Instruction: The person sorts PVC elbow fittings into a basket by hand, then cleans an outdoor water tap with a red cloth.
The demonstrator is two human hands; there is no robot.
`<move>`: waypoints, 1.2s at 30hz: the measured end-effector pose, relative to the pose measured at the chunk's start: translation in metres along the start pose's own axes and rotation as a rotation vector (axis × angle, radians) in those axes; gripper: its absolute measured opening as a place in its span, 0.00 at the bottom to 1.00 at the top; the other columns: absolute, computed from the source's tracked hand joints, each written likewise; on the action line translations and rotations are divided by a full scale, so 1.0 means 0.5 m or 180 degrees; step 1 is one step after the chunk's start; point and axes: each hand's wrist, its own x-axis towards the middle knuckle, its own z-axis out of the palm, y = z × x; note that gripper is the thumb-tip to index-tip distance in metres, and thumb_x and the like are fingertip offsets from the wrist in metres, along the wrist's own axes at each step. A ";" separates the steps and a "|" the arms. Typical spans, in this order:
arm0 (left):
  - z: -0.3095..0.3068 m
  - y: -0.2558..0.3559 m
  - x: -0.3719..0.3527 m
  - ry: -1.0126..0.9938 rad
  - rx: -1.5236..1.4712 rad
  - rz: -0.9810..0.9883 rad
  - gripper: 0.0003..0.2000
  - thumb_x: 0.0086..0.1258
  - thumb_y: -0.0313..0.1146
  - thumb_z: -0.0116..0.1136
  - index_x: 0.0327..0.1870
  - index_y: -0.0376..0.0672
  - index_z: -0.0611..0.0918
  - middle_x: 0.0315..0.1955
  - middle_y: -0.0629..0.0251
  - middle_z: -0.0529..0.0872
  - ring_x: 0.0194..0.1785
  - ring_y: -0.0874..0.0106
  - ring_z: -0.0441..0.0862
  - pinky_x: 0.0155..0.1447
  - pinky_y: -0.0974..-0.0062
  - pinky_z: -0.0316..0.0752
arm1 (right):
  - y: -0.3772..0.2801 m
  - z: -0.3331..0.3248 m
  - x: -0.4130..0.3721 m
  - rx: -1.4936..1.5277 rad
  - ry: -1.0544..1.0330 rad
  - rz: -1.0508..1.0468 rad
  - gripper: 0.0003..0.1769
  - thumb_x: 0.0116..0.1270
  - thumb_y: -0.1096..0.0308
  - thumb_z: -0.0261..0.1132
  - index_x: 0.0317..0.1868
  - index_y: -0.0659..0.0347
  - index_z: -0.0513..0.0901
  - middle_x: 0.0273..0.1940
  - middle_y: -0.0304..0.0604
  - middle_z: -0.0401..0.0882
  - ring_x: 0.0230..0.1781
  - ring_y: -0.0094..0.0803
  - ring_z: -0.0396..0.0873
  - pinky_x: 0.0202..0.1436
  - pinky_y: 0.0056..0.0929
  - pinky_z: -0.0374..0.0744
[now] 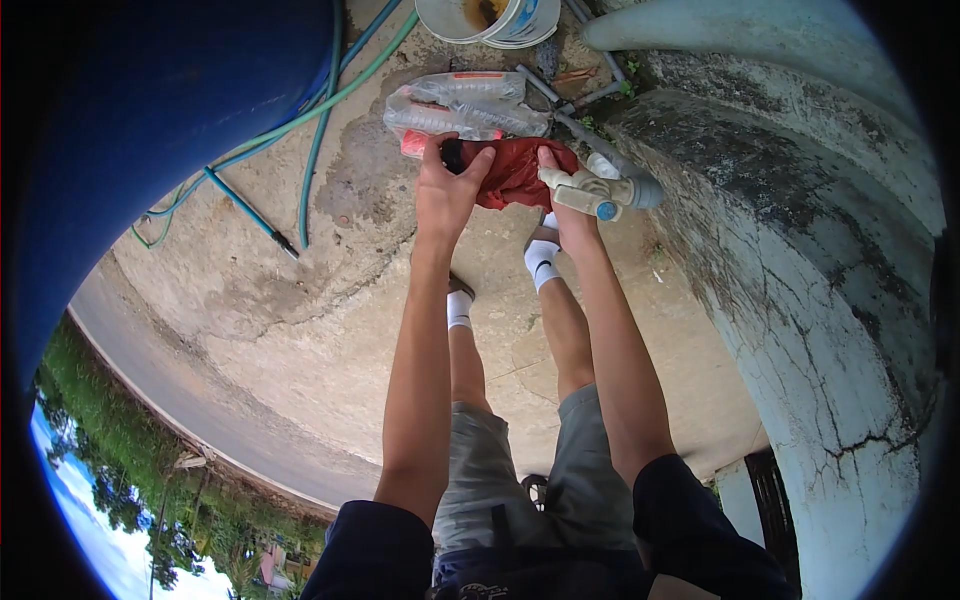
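Note:
Both hands hold a crumpled dark red piece (515, 178) that looks like wet cloth or thin plastic, stretched between them. My left hand (447, 195) is closed on its left end, thumb on top, where a black part (453, 155) shows at the fingers. My right hand (573, 210) grips the right end, partly hidden behind a pale plastic tap (590, 190) with a blue dot. Just beyond the red piece lies a clear plastic pack (465, 100) of what look like bottles, with pink-red at one corner.
White buckets (510, 25) stand at the far side, brownish matter in one. Grey pipes (600, 95) run beside a cracked concrete wall (760, 240) at right. Green and blue hoses (310, 110) trail over the concrete ground (300, 270) near a large blue drum (170, 90) at left.

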 end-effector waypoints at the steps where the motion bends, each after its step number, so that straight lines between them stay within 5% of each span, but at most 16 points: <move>1: -0.002 -0.009 -0.002 -0.0247 0.0111 -0.0054 0.17 0.72 0.37 0.66 0.54 0.36 0.79 0.37 0.49 0.88 0.40 0.59 0.86 0.50 0.62 0.79 | 0.008 0.000 -0.001 0.0343 -0.0049 0.0181 0.27 0.73 0.50 0.68 0.60 0.63 0.80 0.51 0.44 0.83 0.47 0.32 0.81 0.51 0.31 0.78; 2: -0.020 0.029 -0.009 -0.0599 -0.0359 -0.0500 0.15 0.71 0.34 0.67 0.52 0.36 0.79 0.39 0.48 0.87 0.43 0.55 0.86 0.51 0.60 0.78 | 0.025 -0.006 0.001 0.0735 -0.0106 0.0066 0.27 0.74 0.53 0.68 0.64 0.61 0.76 0.52 0.45 0.83 0.48 0.33 0.82 0.52 0.33 0.81; 5: -0.026 -0.038 -0.003 -0.0162 0.0335 0.0123 0.15 0.73 0.35 0.65 0.53 0.36 0.79 0.40 0.52 0.88 0.41 0.66 0.84 0.49 0.67 0.79 | 0.044 -0.032 0.006 0.1491 -0.0329 -0.0220 0.30 0.74 0.62 0.68 0.72 0.56 0.67 0.56 0.47 0.83 0.52 0.36 0.86 0.55 0.38 0.85; 9: -0.033 -0.071 -0.011 0.0071 0.0185 0.0284 0.11 0.75 0.32 0.61 0.52 0.36 0.77 0.40 0.52 0.86 0.42 0.59 0.85 0.52 0.65 0.78 | 0.021 -0.037 0.002 0.1741 -0.0660 -0.0194 0.31 0.74 0.64 0.69 0.72 0.54 0.67 0.54 0.43 0.82 0.52 0.35 0.85 0.56 0.39 0.84; 10: -0.037 -0.074 -0.015 -0.0215 0.0070 0.0229 0.13 0.73 0.31 0.62 0.54 0.38 0.77 0.49 0.47 0.83 0.52 0.49 0.82 0.56 0.60 0.76 | 0.023 -0.033 0.006 0.1891 -0.0728 -0.0151 0.30 0.74 0.64 0.69 0.72 0.54 0.68 0.53 0.41 0.82 0.50 0.34 0.85 0.54 0.38 0.85; 13: -0.028 -0.049 -0.032 -0.0712 0.0106 0.0697 0.18 0.72 0.34 0.64 0.61 0.41 0.77 0.53 0.49 0.81 0.57 0.51 0.80 0.61 0.61 0.76 | 0.027 0.001 0.014 0.2043 -0.0706 0.0112 0.27 0.74 0.62 0.68 0.70 0.51 0.70 0.51 0.37 0.82 0.46 0.30 0.85 0.48 0.35 0.84; 17: -0.013 -0.019 -0.061 -0.1660 -0.0727 -0.0042 0.25 0.71 0.40 0.68 0.63 0.38 0.76 0.62 0.49 0.79 0.64 0.54 0.78 0.68 0.61 0.72 | 0.042 0.024 0.024 0.2163 -0.0829 0.0364 0.26 0.74 0.62 0.68 0.68 0.53 0.71 0.50 0.34 0.82 0.46 0.26 0.83 0.47 0.31 0.82; 21: 0.007 -0.068 -0.048 -0.1257 -0.0214 0.0617 0.18 0.77 0.40 0.60 0.58 0.37 0.81 0.50 0.48 0.85 0.59 0.48 0.80 0.70 0.61 0.71 | 0.013 0.021 0.013 0.2068 -0.1133 0.0337 0.33 0.72 0.65 0.70 0.73 0.57 0.65 0.59 0.39 0.79 0.57 0.28 0.79 0.58 0.33 0.79; 27: -0.005 -0.010 -0.049 -0.1366 0.0242 -0.0150 0.18 0.83 0.43 0.45 0.49 0.37 0.82 0.40 0.42 0.86 0.47 0.44 0.82 0.54 0.53 0.75 | 0.006 0.031 -0.006 0.0432 -0.0911 -0.0427 0.48 0.67 0.64 0.75 0.79 0.60 0.55 0.66 0.44 0.74 0.65 0.31 0.73 0.68 0.35 0.73; 30: 0.035 -0.008 -0.063 -0.0681 0.0176 -0.0133 0.20 0.84 0.42 0.44 0.41 0.31 0.80 0.19 0.58 0.78 0.28 0.64 0.77 0.39 0.63 0.74 | 0.024 0.038 -0.009 0.0026 -0.0528 -0.0285 0.49 0.66 0.64 0.76 0.80 0.57 0.54 0.68 0.47 0.72 0.68 0.33 0.73 0.71 0.34 0.73; 33: 0.064 -0.039 -0.076 -0.0181 -0.0043 -0.0088 0.21 0.85 0.44 0.44 0.42 0.32 0.80 0.26 0.56 0.81 0.32 0.66 0.79 0.37 0.63 0.74 | 0.042 0.038 -0.003 -0.0183 -0.0646 -0.0464 0.43 0.68 0.64 0.75 0.77 0.59 0.61 0.66 0.48 0.75 0.66 0.34 0.76 0.68 0.32 0.76; 35: 0.075 -0.055 -0.083 0.0067 -0.0260 -0.0020 0.20 0.84 0.43 0.44 0.42 0.32 0.80 0.32 0.47 0.82 0.37 0.51 0.79 0.44 0.55 0.72 | 0.056 0.029 0.001 -0.0514 -0.0805 -0.0680 0.39 0.68 0.65 0.75 0.75 0.61 0.66 0.64 0.48 0.78 0.63 0.34 0.78 0.66 0.32 0.78; 36: 0.077 -0.056 -0.082 0.0090 -0.0313 -0.0052 0.20 0.84 0.43 0.44 0.42 0.31 0.80 0.33 0.46 0.82 0.38 0.49 0.78 0.46 0.54 0.72 | 0.066 0.031 -0.002 -0.0371 -0.0621 -0.0930 0.35 0.63 0.60 0.78 0.66 0.65 0.74 0.50 0.45 0.85 0.49 0.33 0.82 0.52 0.33 0.81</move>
